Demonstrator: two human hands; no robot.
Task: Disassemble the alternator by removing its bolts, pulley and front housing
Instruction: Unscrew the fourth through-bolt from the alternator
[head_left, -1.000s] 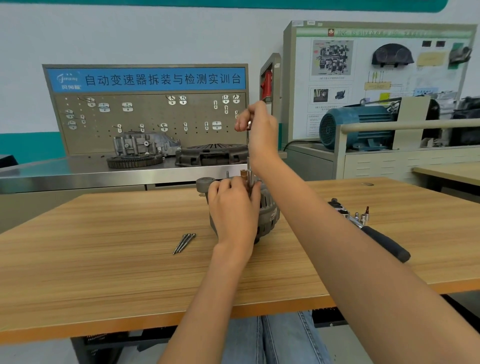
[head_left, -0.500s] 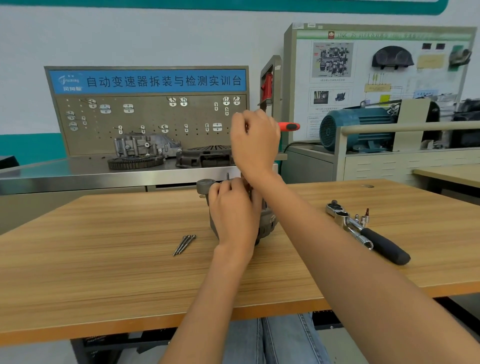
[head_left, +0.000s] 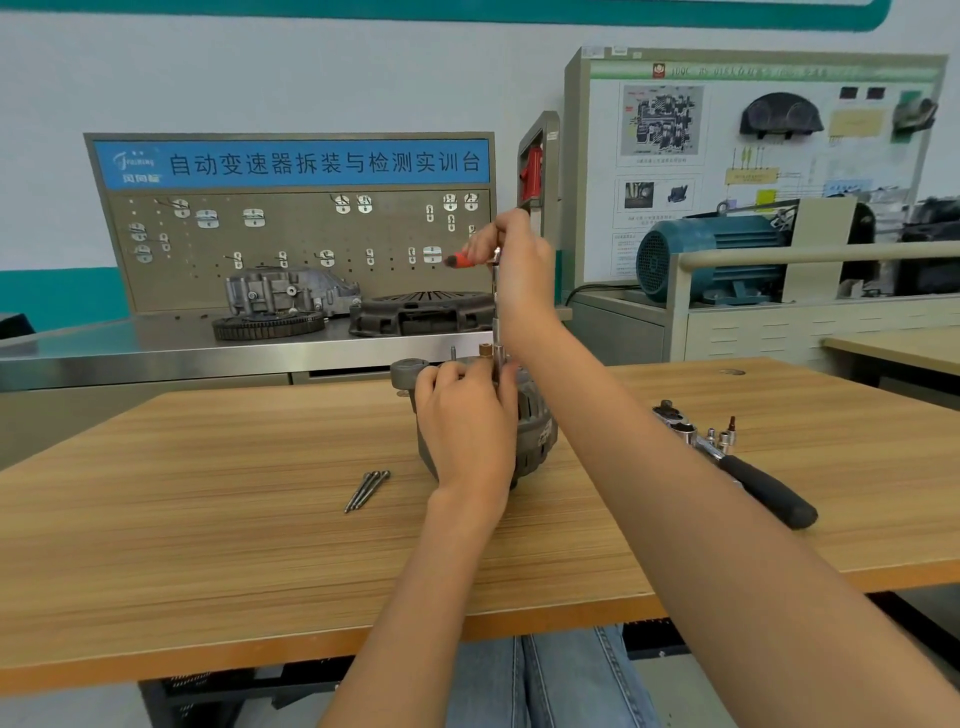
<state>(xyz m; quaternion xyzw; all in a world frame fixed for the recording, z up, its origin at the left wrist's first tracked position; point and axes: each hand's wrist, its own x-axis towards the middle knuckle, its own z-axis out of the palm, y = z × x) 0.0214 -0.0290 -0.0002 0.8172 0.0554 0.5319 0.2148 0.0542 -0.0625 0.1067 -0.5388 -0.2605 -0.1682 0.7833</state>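
In the head view, the left hand (head_left: 467, 415) is curled over the top of the alternator (head_left: 535, 436), which stands on the wooden table (head_left: 208, 545). The red-handled T-wrench (head_left: 496, 291) is gripped at its top by the right hand (head_left: 519, 265), its shaft upright on the alternator. Loose bolts (head_left: 366, 490) lie just left; a ratchet (head_left: 737, 467) lies to the right.

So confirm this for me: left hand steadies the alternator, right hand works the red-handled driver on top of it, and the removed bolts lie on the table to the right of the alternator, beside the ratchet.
One detail is wrong. In the head view the removed bolts lie on the table to the left of the alternator, not beside the ratchet, which is on the right. The rest holds: the left hand steadies the alternator and the right hand works the red-handled driver.
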